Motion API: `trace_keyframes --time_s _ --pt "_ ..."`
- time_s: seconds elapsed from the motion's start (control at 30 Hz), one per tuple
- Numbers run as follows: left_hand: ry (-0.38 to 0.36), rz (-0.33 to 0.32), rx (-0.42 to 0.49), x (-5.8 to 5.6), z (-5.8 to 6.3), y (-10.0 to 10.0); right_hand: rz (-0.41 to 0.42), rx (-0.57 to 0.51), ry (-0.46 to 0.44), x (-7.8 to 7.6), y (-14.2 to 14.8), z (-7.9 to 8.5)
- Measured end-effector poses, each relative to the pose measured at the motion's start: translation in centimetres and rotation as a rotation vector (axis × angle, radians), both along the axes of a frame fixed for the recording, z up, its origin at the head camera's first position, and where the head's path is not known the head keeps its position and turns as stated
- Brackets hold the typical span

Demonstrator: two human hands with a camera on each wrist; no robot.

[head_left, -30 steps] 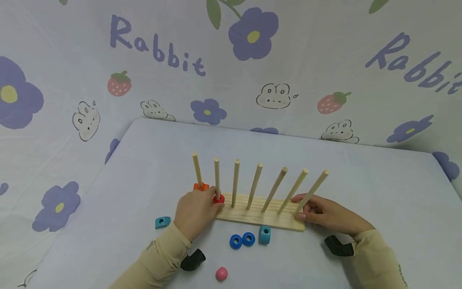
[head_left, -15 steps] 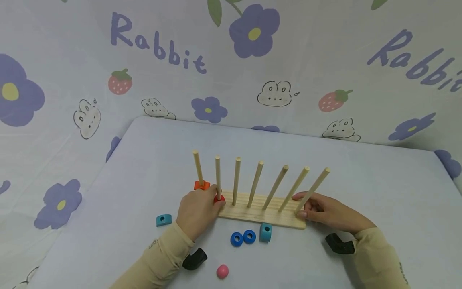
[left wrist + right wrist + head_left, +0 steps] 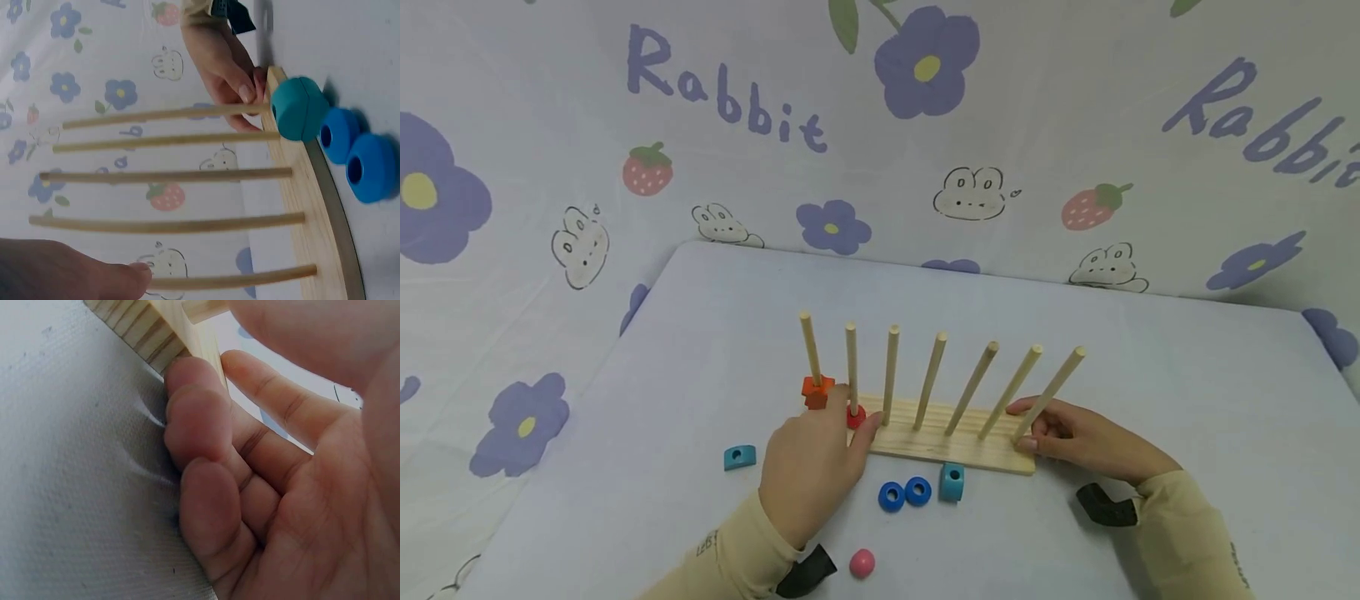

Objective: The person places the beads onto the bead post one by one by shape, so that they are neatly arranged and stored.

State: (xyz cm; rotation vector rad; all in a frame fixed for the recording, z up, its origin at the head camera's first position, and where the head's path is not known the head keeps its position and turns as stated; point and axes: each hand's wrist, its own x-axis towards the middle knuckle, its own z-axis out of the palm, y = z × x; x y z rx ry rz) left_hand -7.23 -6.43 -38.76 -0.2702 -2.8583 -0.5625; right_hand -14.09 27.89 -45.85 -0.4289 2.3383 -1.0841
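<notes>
A wooden peg board [image 3: 951,447] with several upright pegs lies across the table. A red ring [image 3: 856,417] sits low on its second peg from the left. An orange block [image 3: 817,392] is at the foot of the leftmost peg. My left hand [image 3: 812,467] is over the board's left part, thumb spread away from the index finger, with the red ring showing between them and nothing gripped. At the board's right end, my right hand [image 3: 1078,437] holds the edge between thumb and fingers; the curled fingers [image 3: 199,422] press against the wood in the right wrist view.
Two blue rings [image 3: 891,497] and a teal block [image 3: 952,482] lie just in front of the board. Another teal block [image 3: 740,457] is left of my left hand. A pink ball [image 3: 862,563] rests nearer the front. Patterned cloth hangs behind the table.
My left thumb has parted from the red ring and the hand has drawn slightly back toward me. The ring stays on its peg. My right hand keeps its hold.
</notes>
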Motion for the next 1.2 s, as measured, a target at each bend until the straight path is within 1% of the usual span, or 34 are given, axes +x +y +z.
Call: trace_keyframes --time_s 0.07,0.13,0.17,0.27,0.3,0.33,0.4,0.5,0.6,0.67,0.83,0.93,1.07,1.2 --pt "0.015 -0.035 -0.009 0.5 0.1 0.2 0.0 0.0 -0.006 0.0 0.0 0.0" --pt "-0.011 -0.121 -0.023 0.7 0.0 0.3 0.0 0.004 -0.002 0.0 0.0 -0.1" --pt "-0.042 -0.18 -0.036 0.7 -0.2 0.4 0.001 0.007 0.001 0.0 0.0 -0.1" --pt "-0.163 -0.371 -0.092 0.6 -1.1 0.4 0.0 0.015 0.007 0.0 0.1 -0.1" --pt "-0.197 -0.42 -0.113 0.5 -1.5 0.5 0.0 0.017 0.006 0.0 0.1 0.0" --pt "-0.226 -0.46 -0.137 0.4 -1.8 0.6 0.0 0.019 0.004 0.0 0.1 0.0" --pt "-0.27 -0.51 -0.181 0.2 -2.5 0.6 0.002 0.02 0.001 0.0 0.0 0.1" --pt "-0.35 -0.552 -0.222 -0.2 -3.2 0.7 0.0 0.02 0.001 0.0 -0.1 0.2" --pt "-0.445 -0.582 -0.239 -0.4 -3.8 1.0 -0.007 0.015 -0.005 0.0 -0.1 0.3" --pt "-0.47 -0.599 -0.252 -0.4 -4.1 1.2 -0.011 0.014 -0.011 0.1 0.0 0.3" --pt "-0.448 -0.639 -0.283 -0.3 -4.2 1.3 -0.015 0.037 0.006 0.2 -0.1 0.2" --pt "-0.466 -0.644 -0.273 -0.4 -4.0 1.0 -0.008 0.04 0.022 0.3 -0.1 0.2" --pt "-0.458 -0.637 -0.23 -1.0 -3.4 0.1 -0.004 0.037 0.028 0.2 -0.2 0.2" --pt "-0.392 -0.629 -0.172 -1.4 -2.3 -1.0 -0.006 0.037 0.022 0.2 -0.2 0.2"
